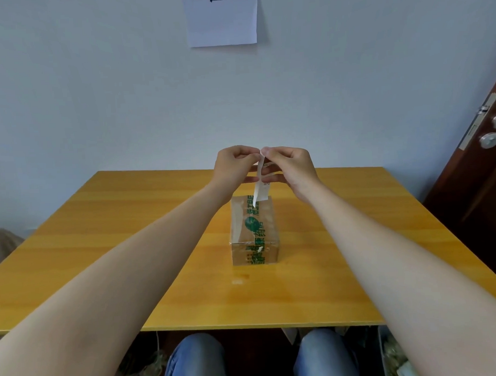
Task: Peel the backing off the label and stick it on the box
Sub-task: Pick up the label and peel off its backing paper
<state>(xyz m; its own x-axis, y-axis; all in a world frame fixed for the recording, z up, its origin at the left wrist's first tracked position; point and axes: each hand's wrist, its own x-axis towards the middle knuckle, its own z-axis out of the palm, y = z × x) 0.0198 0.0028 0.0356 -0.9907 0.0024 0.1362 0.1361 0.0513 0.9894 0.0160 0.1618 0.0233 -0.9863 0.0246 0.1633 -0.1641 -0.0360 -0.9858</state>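
Observation:
A brown cardboard box (254, 229), sealed with clear tape printed in green, stands in the middle of the yellow wooden table (131, 248). Above its far end I hold a small white label (261, 187) that hangs down edge-on. My left hand (235, 167) and my right hand (292, 169) both pinch the label's top corner, fingertips touching. Two thin white layers seem to part at the top, one strip dangling toward the box. I cannot tell which layer is the backing.
A white sheet of paper (222, 18) is taped to the pale wall behind the table. A dark wooden door (482, 157) with metal locks stands at the right. My knees in blue jeans (195, 361) show under the table's near edge.

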